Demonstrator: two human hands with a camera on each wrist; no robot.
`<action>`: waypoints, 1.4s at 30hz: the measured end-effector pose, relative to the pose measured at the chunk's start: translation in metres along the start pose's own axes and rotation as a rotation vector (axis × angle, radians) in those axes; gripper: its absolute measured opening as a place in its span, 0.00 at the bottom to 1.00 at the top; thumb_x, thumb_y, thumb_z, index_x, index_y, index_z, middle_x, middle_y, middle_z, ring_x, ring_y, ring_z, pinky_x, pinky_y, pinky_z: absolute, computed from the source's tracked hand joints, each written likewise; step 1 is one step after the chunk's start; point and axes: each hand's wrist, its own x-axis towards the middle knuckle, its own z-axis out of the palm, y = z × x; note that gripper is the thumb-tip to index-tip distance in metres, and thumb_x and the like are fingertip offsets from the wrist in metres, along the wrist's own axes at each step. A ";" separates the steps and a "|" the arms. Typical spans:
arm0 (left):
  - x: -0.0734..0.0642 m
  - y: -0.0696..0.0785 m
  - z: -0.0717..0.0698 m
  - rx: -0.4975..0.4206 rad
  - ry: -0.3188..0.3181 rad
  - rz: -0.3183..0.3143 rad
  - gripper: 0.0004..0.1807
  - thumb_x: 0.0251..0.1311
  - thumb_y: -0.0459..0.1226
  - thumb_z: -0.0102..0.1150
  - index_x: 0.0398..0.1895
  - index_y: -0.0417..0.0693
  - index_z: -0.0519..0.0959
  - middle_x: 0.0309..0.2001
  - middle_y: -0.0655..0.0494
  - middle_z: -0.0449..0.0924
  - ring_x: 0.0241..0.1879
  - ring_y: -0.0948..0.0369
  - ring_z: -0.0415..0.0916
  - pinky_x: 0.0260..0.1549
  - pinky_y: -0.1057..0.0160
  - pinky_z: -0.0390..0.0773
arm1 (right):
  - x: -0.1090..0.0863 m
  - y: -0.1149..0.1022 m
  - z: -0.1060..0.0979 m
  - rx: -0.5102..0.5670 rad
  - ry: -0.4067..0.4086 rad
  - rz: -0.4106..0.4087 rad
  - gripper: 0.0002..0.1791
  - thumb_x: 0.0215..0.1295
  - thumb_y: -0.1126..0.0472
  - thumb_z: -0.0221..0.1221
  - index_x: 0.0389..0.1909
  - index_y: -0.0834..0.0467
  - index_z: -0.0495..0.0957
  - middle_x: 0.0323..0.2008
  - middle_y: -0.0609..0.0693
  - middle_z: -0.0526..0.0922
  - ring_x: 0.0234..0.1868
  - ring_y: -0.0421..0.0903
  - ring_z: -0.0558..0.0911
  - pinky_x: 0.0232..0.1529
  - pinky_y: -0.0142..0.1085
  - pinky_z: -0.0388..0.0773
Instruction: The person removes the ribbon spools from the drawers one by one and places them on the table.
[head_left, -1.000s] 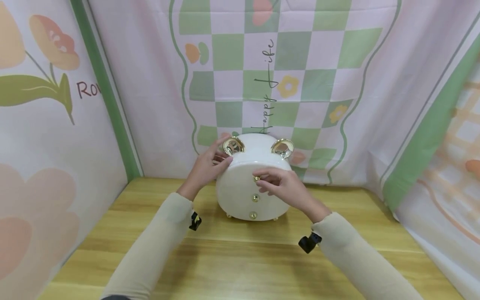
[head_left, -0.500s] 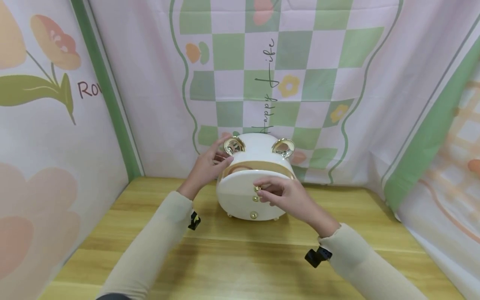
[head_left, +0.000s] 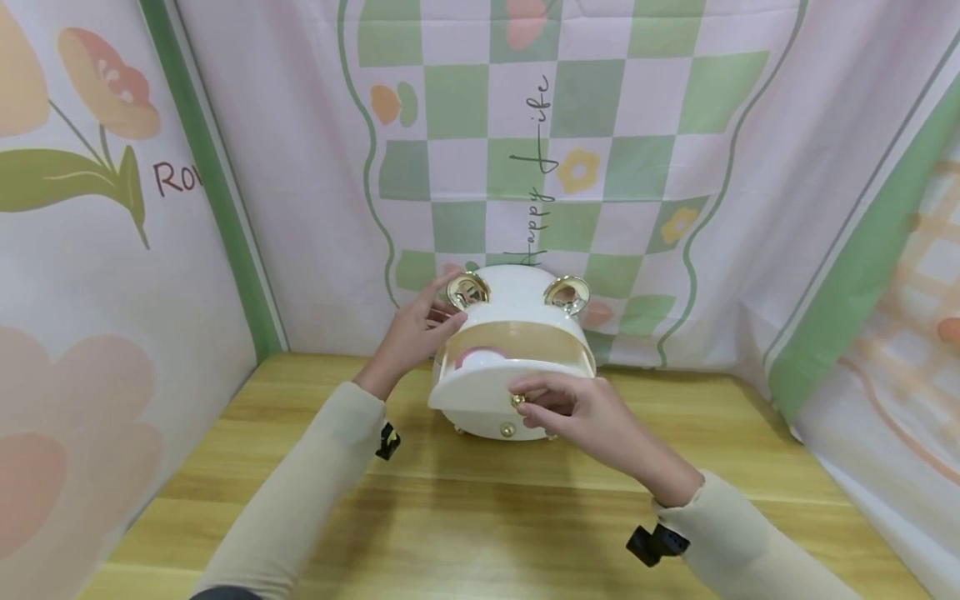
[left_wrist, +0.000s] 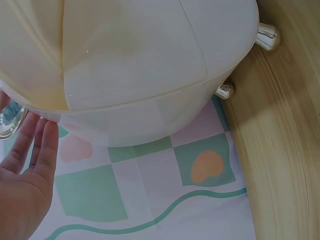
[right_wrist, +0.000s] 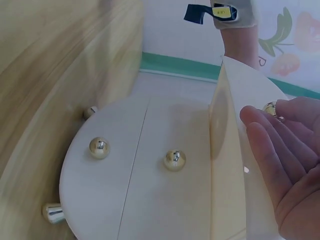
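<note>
A white rounded mini drawer cabinet (head_left: 517, 292) with gold ears (head_left: 567, 295) stands on the table. Its top drawer (head_left: 476, 386) is pulled out, and part of a pink-and-white round thing (head_left: 483, 358) shows inside. My right hand (head_left: 577, 408) pinches that drawer's gold knob (right_wrist: 270, 108) between thumb and fingers. At the cabinet's upper left, my left hand (head_left: 414, 333) rests against the side by the left ear (head_left: 467, 292). In the left wrist view its fingers (left_wrist: 46, 150) lie fairly straight against the shell. Two lower knobs, among them the middle one (right_wrist: 174, 160), are untouched.
The wooden table (head_left: 480, 517) spreads in front of the cabinet. Behind it hangs a green-checked cloth (head_left: 517, 167), close to the cabinet's back. Printed cloths also flank the table on the left (head_left: 135, 317) and right (head_left: 885, 358). Small gold feet (left_wrist: 268, 37) hold the cabinet up.
The top drawer has come from closed to well out toward me, with my right hand drawing its knob back and down. The round thing inside has come into view. My left hand has stayed put.
</note>
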 end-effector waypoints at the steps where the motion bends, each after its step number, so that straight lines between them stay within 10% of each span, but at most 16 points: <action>1: 0.000 0.000 0.000 0.000 -0.001 -0.002 0.37 0.70 0.46 0.60 0.77 0.80 0.55 0.46 0.52 0.81 0.45 0.56 0.80 0.47 0.57 0.82 | -0.001 -0.001 0.000 0.012 -0.001 -0.004 0.14 0.68 0.57 0.65 0.53 0.48 0.84 0.41 0.48 0.88 0.38 0.45 0.88 0.31 0.40 0.86; 42: -0.001 0.001 -0.001 -0.033 -0.004 -0.028 0.36 0.71 0.48 0.59 0.76 0.83 0.55 0.47 0.53 0.80 0.47 0.57 0.79 0.50 0.57 0.80 | -0.039 -0.006 0.020 -0.081 0.011 -0.191 0.15 0.67 0.63 0.66 0.54 0.50 0.83 0.45 0.43 0.86 0.38 0.39 0.87 0.34 0.33 0.84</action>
